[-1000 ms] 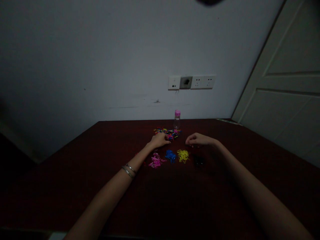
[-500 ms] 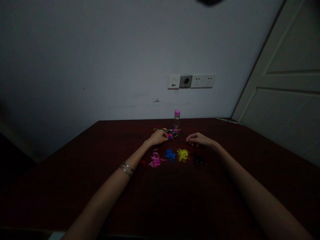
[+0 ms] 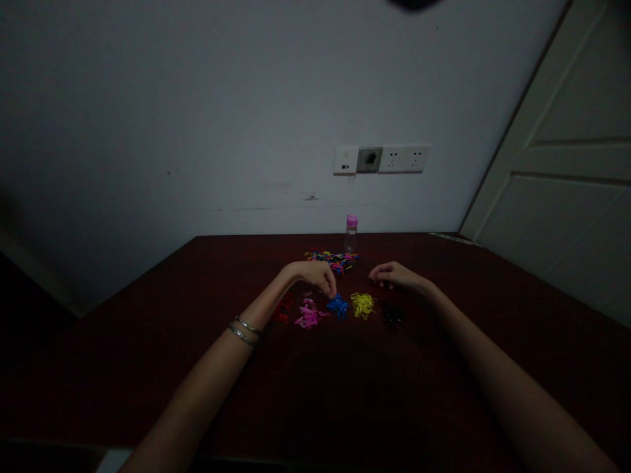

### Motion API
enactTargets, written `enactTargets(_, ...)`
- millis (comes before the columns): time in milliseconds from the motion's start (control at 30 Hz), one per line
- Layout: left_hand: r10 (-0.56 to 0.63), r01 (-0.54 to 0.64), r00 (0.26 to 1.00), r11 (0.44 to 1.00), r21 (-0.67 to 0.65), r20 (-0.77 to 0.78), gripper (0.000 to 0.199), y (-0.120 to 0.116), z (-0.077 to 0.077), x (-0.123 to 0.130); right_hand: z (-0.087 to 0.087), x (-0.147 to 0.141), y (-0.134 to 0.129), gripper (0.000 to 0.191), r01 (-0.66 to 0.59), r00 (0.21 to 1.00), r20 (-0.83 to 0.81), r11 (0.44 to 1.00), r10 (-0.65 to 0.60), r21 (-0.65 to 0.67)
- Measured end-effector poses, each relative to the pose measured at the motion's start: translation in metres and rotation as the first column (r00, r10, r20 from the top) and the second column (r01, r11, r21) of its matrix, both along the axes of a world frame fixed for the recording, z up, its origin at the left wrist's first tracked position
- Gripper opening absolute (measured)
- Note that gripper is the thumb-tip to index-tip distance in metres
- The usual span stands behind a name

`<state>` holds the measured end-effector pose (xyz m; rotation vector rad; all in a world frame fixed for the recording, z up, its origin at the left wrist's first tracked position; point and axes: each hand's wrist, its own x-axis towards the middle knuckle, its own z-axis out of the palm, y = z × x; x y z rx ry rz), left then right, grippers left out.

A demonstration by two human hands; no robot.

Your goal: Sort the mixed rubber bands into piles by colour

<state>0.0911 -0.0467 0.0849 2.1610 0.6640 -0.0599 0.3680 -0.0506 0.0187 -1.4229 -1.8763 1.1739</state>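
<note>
My left hand (image 3: 320, 276) is closed, its fingertips pressed together at the top of the blue pile (image 3: 338, 307); anything between them is too small to name. To the left lie a pink pile (image 3: 309, 315) and a red pile (image 3: 282, 309) of small bands. A yellow pile (image 3: 363, 305) and a black pile (image 3: 393, 316) lie to the right. Above the yellow and black piles, my right hand (image 3: 390, 274) rests with curled fingers pressed together; its fingertips show nothing I can make out. A mixed-colour heap (image 3: 340, 261) lies behind my left hand.
A clear bottle with a pink cap (image 3: 351, 235) stands behind the mixed heap on the dark red table (image 3: 345, 394). Wall sockets (image 3: 379, 159) are above it. A pale panelled door (image 3: 566, 164) is at the right.
My left hand has moved from the mixed heap toward me and slightly right, to the blue pile. The red pile now shows more beside my forearm. My right hand has hardly moved.
</note>
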Motion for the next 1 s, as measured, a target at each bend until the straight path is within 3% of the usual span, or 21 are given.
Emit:
enactTargets(233,0.052,-0.051,0.997,0.999,-0.019,0.061,0.017,0.007,-0.003,-0.004,-0.001,0.000,0.000,0.029,0.013,1.000,0.006,1.000,-0.013,0.004)
enactTargets(367,0.206,-0.213,0.969,0.976,0.039,0.138,0.024,0.024,-0.008,-0.024,0.000,-0.001,-0.001,0.029,0.014,1.000,-0.014,1.000,-0.014,0.008)
enactTargets(433,0.329,-0.350,0.922,0.933,0.078,0.202,0.030,0.035,-0.014,-0.040,0.001,-0.002,-0.002,0.029,0.020,1.000,-0.001,1.000,-0.020,0.010)
enactTargets(567,0.581,-0.616,0.773,0.783,0.084,0.256,0.040,0.054,-0.035,-0.070,0.002,-0.004,-0.003,0.029,0.038,0.999,0.028,0.999,-0.039,0.028)
enactTargets(733,0.707,-0.747,0.632,0.664,0.010,0.318,0.043,0.063,-0.061,-0.084,-0.001,-0.007,0.000,0.027,0.040,0.996,0.076,0.997,-0.044,0.060)
enactTargets(867,0.726,-0.780,0.587,0.626,0.012,0.359,0.043,0.064,-0.069,-0.083,-0.001,-0.018,0.002,0.026,0.061,0.990,0.119,0.990,-0.077,0.130)
enactTargets(1000,0.687,-0.756,0.624,0.651,0.067,0.373,0.041,0.064,-0.070,-0.082,0.004,-0.041,0.005,0.022,0.010,0.985,0.167,0.974,-0.049,0.227)
